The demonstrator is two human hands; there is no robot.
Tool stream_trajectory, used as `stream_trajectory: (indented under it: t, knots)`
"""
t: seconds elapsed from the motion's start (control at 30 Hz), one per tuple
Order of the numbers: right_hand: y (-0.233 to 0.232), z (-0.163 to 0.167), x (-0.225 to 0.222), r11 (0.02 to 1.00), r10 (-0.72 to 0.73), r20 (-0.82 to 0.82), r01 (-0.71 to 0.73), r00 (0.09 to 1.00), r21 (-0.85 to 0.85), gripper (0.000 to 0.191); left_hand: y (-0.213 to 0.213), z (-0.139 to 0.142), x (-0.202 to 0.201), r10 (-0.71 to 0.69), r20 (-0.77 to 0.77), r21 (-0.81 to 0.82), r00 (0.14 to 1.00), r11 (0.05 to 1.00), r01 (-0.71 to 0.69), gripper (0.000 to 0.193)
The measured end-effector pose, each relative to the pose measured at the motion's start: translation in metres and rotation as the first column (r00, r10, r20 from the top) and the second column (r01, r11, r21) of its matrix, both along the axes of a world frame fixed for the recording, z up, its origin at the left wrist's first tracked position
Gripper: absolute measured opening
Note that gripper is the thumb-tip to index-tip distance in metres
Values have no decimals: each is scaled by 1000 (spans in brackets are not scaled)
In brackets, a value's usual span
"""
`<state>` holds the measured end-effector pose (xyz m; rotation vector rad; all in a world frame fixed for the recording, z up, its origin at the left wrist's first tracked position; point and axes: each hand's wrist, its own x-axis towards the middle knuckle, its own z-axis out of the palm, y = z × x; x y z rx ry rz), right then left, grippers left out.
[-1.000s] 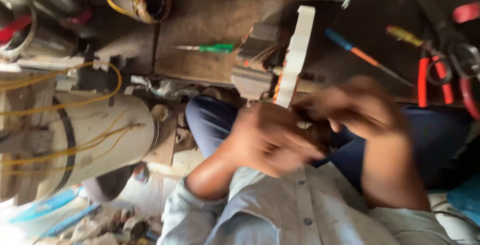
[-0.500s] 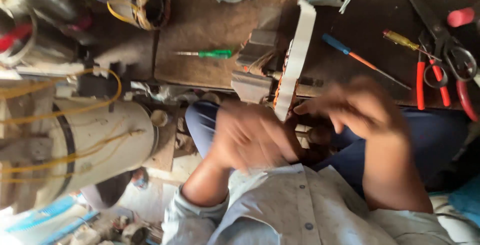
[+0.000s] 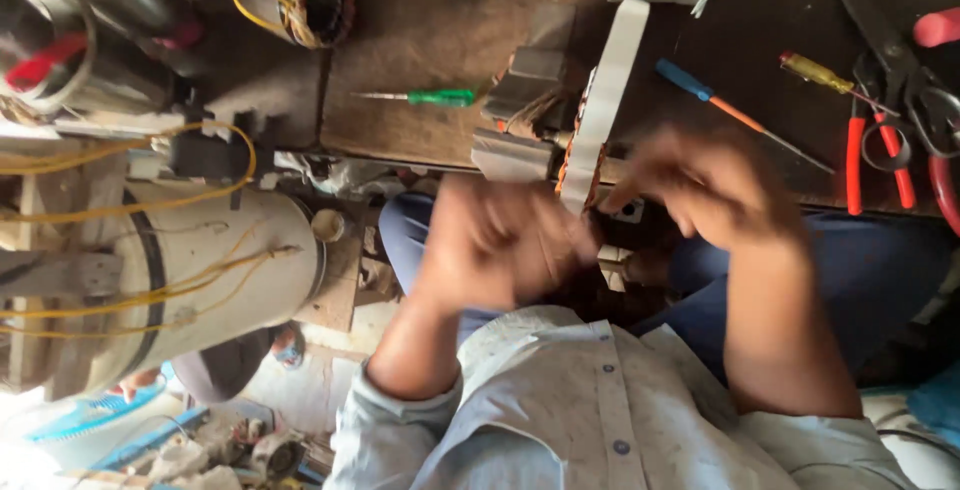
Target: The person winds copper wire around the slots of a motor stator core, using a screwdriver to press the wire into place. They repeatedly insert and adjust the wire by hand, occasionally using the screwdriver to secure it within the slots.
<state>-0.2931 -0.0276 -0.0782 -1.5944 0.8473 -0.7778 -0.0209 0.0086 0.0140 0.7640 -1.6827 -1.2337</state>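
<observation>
Just below the white winding frame with copper coils [image 3: 600,120], both blurred hands, left [image 3: 500,240] and right [image 3: 705,185], work (grip unreadable), and a slip could snag the thin wire.

Left hand: my left hand [image 3: 495,240] is raised in front of my chest, back toward the camera, fingers curled loosely inward; motion blur hides its grip.
Right hand: my right hand [image 3: 705,185] sits a little higher, just beside the left, fingers bent downward, also blurred.
Forearms: both are bare and angle up from the elbows, with sleeves bunched at the elbows.
</observation>
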Motion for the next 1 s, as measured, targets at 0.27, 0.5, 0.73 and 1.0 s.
stream_trajectory:
  t: [0.27,0.5,0.73,1.0]
  knots:
    - [43,65,-12,860,174,386,51,906,-507,16,-4,-38,4,277,228,-537,933,835,-117,24]
    - [-10,5,5,994,-70,-120,59,990,-94,16,-9,-44,-5,406,169,-117,898,913,-391,24]
    - [55,71,-16,876,157,409,65,899,-479,17,2,-28,-7,274,247,-464,929,875,-135,12]
    - [-5,52,20,971,-158,-292,95,943,-218,17,-20,-19,-4,442,487,-78,753,881,-466,18]
